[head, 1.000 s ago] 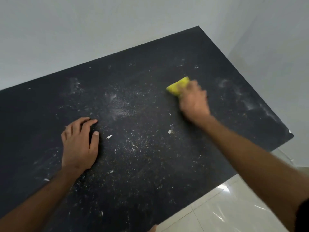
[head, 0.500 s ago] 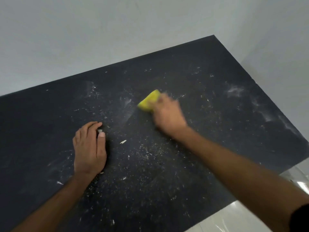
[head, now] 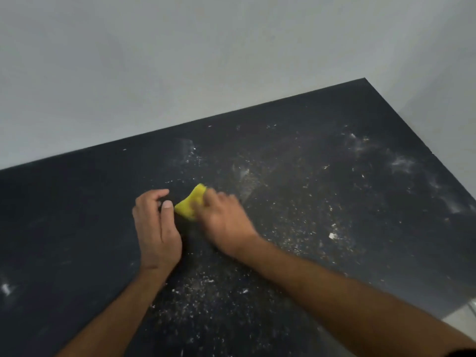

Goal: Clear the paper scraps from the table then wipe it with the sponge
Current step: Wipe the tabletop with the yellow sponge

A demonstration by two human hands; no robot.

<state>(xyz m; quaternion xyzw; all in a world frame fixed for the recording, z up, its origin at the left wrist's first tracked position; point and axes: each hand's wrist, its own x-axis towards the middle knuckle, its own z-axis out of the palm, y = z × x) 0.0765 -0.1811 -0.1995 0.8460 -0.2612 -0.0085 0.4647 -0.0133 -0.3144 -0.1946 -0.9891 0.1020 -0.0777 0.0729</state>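
Since the earlier frames, the right hand [head: 226, 222] has swept the yellow sponge [head: 191, 205] leftward across the dark counter [head: 77, 215], from the far right side to a spot just beside the left hand [head: 157, 228]. That left hand has stayed planted in much the same place on the surface. Now the right hand grips the sponge, its fingers closed over the sponge's right half and pressing it down on the counter; the hand is blurred with motion. The sponge's exposed left corner sits just beside the left thumb tip, and whether the two touch cannot be told. The left hand rests palm down on the counter, holding nothing, with its fingers loosely curled and the thumb pointing away from the person. White dust and fine crumbs speckle the counter to the right of both hands and between the forearms nearer the person. One small paper scrap [head: 333, 235] lies well to the right of the right hand, and another pale scrap [head: 5, 289] lies near the left edge of the view. A plain grey wall [head: 180, 60] rises behind the counter.
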